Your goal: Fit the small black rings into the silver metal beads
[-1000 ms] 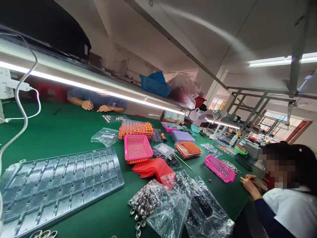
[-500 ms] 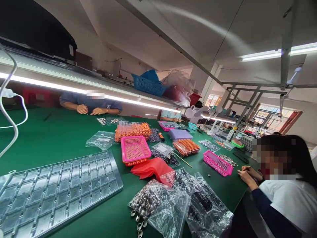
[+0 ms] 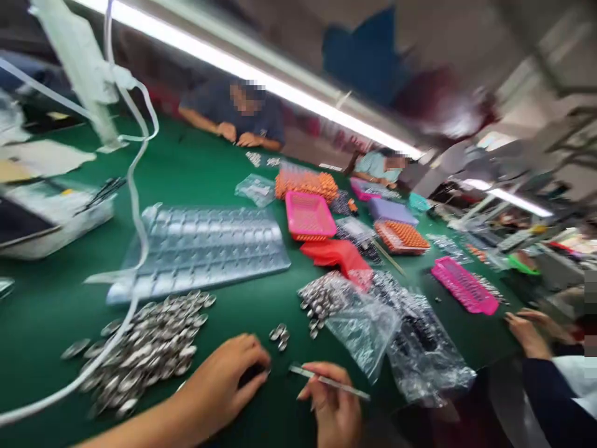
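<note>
My left hand [image 3: 228,376] rests on the green table with its fingers curled round and the thumb near the index finger. Something small and shiny shows at its fingertips, too blurred to name. My right hand [image 3: 333,404] holds a thin pale stick [image 3: 342,387] between thumb and fingers, slanted across the hand. To the left of my left hand spreads a pile of small silvery oval metal pieces [image 3: 149,342]. A few of the same metal pieces [image 3: 280,336] lie between and beyond my hands. Past them is a clear bag [image 3: 359,323] with more such pieces at its mouth.
A clear compartment tray [image 3: 209,246] lies behind the pile, and a white cable [image 3: 135,205] hangs across the left side. Pink baskets [image 3: 310,214], red plastic [image 3: 338,258] and orange parts [image 3: 308,185] stand farther back. A co-worker's hands [image 3: 527,330] are at the right; others sit opposite.
The view has swung down and to the left. Both my hands, the stick and the big pile of metal pieces now show; they were out of view before.
</note>
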Available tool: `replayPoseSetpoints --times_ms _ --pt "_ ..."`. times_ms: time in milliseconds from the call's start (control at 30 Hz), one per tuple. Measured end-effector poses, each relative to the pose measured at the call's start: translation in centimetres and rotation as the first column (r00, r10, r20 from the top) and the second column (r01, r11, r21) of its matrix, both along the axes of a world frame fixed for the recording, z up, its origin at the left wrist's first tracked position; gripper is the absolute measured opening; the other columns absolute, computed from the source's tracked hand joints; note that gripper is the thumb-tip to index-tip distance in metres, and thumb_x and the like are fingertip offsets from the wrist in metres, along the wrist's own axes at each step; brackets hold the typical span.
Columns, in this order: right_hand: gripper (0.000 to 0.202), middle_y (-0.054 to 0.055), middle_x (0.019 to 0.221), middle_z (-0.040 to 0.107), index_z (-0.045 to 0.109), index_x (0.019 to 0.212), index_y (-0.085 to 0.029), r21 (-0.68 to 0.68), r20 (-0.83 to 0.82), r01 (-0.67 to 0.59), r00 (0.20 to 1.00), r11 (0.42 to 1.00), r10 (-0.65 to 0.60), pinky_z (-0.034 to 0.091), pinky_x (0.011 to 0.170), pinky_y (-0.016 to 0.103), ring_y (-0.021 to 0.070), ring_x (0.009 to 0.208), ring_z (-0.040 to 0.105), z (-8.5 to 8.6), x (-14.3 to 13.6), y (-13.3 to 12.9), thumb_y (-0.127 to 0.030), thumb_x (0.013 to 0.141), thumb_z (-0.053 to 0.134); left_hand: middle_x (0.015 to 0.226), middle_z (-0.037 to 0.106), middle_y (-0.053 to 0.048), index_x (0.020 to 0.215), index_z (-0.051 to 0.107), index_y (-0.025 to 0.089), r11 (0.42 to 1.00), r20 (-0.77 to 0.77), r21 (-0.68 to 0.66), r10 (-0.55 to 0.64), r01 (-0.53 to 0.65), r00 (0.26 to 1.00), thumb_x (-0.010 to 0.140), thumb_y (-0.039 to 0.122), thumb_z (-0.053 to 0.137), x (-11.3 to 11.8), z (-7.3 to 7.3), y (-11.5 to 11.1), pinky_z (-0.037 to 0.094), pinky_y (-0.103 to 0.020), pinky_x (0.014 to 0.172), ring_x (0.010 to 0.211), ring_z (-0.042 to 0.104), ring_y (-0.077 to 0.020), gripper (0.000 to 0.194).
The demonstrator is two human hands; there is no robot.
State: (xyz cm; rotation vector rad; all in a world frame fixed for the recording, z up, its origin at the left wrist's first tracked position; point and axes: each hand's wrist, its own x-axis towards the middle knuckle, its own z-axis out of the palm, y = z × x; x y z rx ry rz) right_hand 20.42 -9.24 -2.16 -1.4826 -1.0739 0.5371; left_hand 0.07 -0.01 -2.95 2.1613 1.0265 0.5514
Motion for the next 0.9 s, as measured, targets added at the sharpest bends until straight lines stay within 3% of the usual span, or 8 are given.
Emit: replayPoseSetpoints --times_ms 100,200,300,500,733,900 --pt "0.027 0.005 0.076 0.075 0.075 0.1 -0.019 -0.07 -0.061 -0.066 0.996 0.995 0.062 0.057 0.056 0.026 0.0158 0.061 0.07 -0.7 0.9 -0.2 -0.044 0.092 0.069 0.098 0.068 -0.006 0.099 0.069 0.021 0.999 -0.022 -0.029 -0.045 0.044 0.999 0.093 0.023 0.059 -0.1 1.4 0.2 0.047 -0.033 0.086 0.095 0.061 -0.0223 0.012" --pt "0.024 0.007 0.079 0.076 0.071 0.098 -0.016 -0.044 -0.088 -0.051 0.995 0.998 0.047 0.052 0.048 0.023 0.0145 0.058 0.069 -0.5 1.8 0.3 -0.04 0.092 0.07 0.1 0.069 -0.006 0.102 0.069 0.02 0.997 -0.037 -0.054 -0.059 0.057 0.998 0.095 0.023 0.062 -0.1 1.9 0.4 0.046 -0.036 0.088 0.095 0.06 -0.0221 0.011" --pt "0.019 0.009 0.088 0.078 0.069 0.097 -0.016 -0.056 -0.055 -0.089 0.995 0.994 0.086 0.055 0.049 0.023 0.0135 0.058 0.07 0.2 1.8 0.4 -0.035 0.092 0.071 0.099 0.068 -0.004 0.103 0.069 0.02 0.996 -0.047 -0.069 -0.063 0.06 0.997 0.096 0.02 0.064 -0.1 1.9 0.2 0.044 -0.037 0.087 0.094 0.059 -0.0215 0.009" --pt "0.013 0.007 0.101 0.077 0.068 0.106 -0.021 -0.097 0.075 -0.234 0.967 0.967 0.242 0.065 0.068 0.029 0.0139 0.071 0.073 0.3 1.4 0.0 -0.018 0.093 0.068 0.096 0.067 -0.002 0.102 0.07 0.021 0.997 -0.042 -0.07 -0.046 0.043 0.998 0.094 0.021 0.069 0.1 1.6 -0.1 0.041 -0.036 0.084 0.089 0.057 -0.0196 0.008" --pt "0.021 0.005 0.096 0.076 0.066 0.106 -0.023 -0.047 0.08 -0.241 0.966 0.969 0.244 0.064 0.064 0.029 0.0166 0.081 0.074 -0.4 1.7 -0.2 -0.008 0.091 0.066 0.095 0.067 -0.002 0.103 0.07 0.021 0.996 -0.038 -0.052 -0.077 0.075 0.996 0.102 0.027 0.057 -0.1 1.7 0.0 0.041 -0.034 0.082 0.089 0.056 -0.0183 0.014" --pt "0.026 0.007 0.097 0.076 0.066 0.108 -0.022 -0.035 0.124 -0.324 0.937 0.946 0.325 0.065 0.06 0.029 0.0178 0.084 0.074 -0.3 1.9 -0.3 -0.004 0.091 0.064 0.094 0.067 0.0 0.101 0.07 0.021 0.995 -0.046 -0.071 -0.075 0.072 0.996 0.097 0.021 0.065 -0.1 2.3 0.2 0.041 -0.035 0.082 0.089 0.058 -0.0187 0.006"
